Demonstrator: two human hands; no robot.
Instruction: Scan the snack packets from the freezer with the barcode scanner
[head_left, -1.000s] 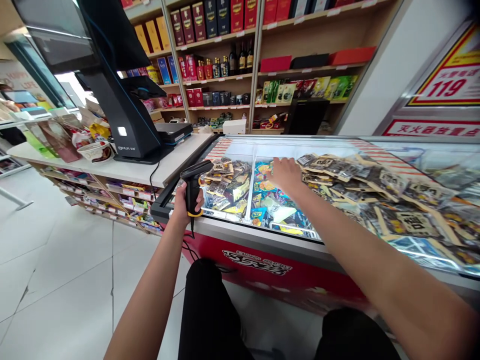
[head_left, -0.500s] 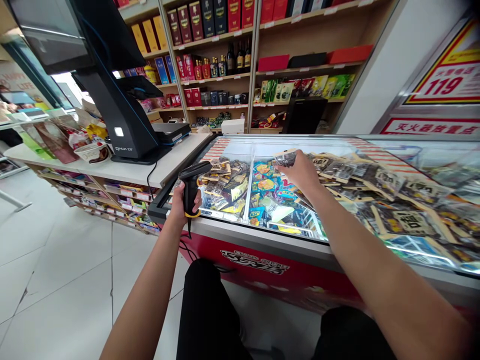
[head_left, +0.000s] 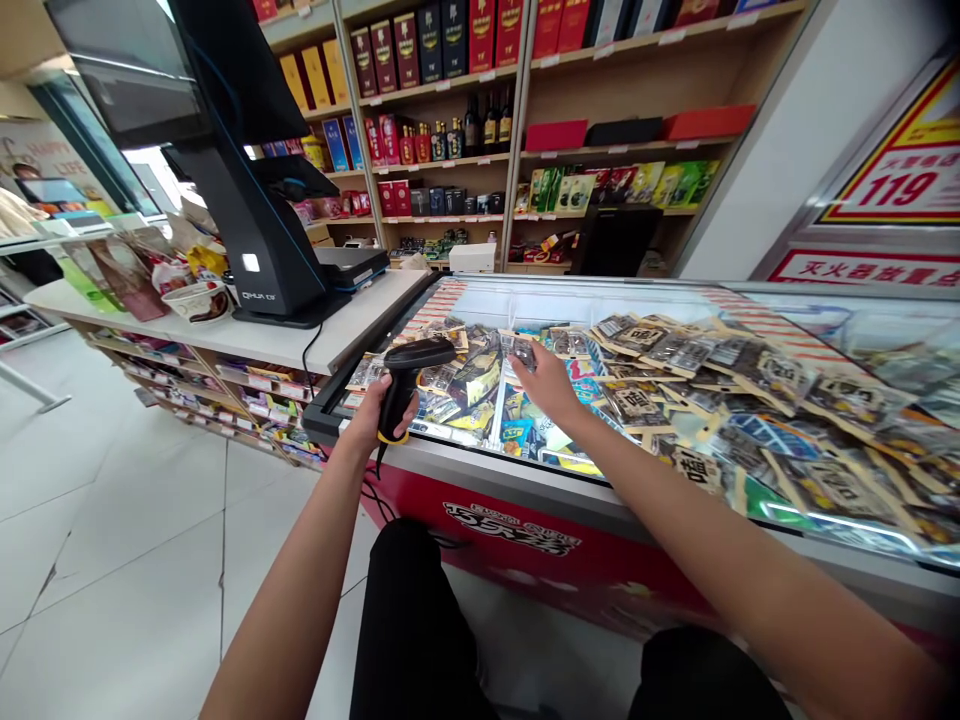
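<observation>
shifting leftward since the earlier frame, the right hand (head_left: pixel 549 385) is pinching a small packet (head_left: pixel 517 348) over the chest freezer (head_left: pixel 600 535) — nearer the black scanner (head_left: pixel 411 365), whose handle the left hand (head_left: pixel 370 410) is gripping. more packets (head_left: pixel 836 392) are lying heaped on the freezer's top — toward the right.

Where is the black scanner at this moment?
In the head view, the black scanner is left of centre, in the left hand's grip, by the near left corner of the red-fronted chest.
</observation>
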